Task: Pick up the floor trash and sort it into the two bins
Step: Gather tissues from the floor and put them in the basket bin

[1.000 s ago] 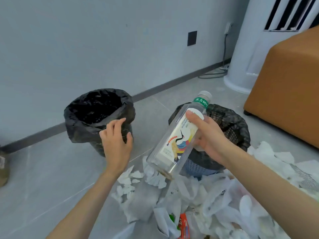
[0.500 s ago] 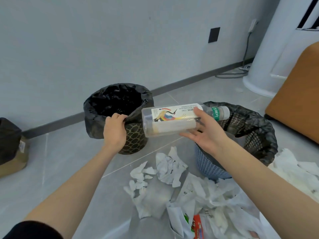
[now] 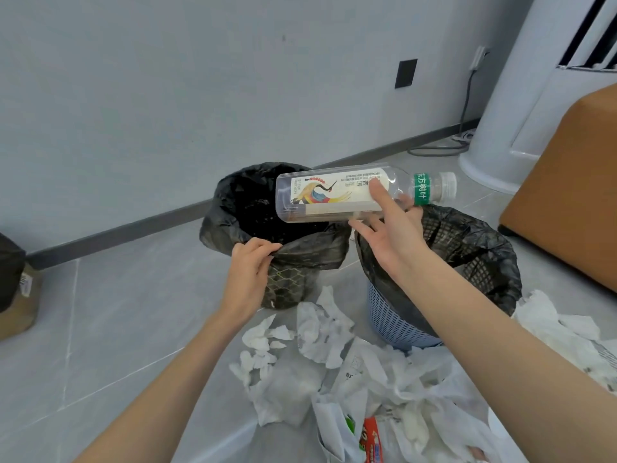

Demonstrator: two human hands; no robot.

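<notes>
A clear empty plastic bottle [image 3: 334,195] with a colourful label and white cap lies level in the air, its base over the mouth of the left bin [image 3: 310,252], a dark mesh basket lined with a black bag. My right hand [image 3: 394,235] holds the bottle near its neck, index finger across the label. My left hand [image 3: 248,272] grips the near rim of that bin's bag. The right bin [image 3: 467,248], a blue basket with a black liner, stands beneath my right wrist. Crumpled white tissues and wrappers [image 3: 367,379] litter the floor in front.
An orange seat [image 3: 567,195] stands at the right, with a white column appliance [image 3: 521,95] behind it and a cable [image 3: 434,150] along the baseboard. A cardboard box with a black bag [image 3: 16,295] sits at the far left. Grey tiled floor spreads to the left.
My right hand has swung the bottle from upright to level and carried it left over the left bin. My left hand has taken hold of that bin's bag rim.
</notes>
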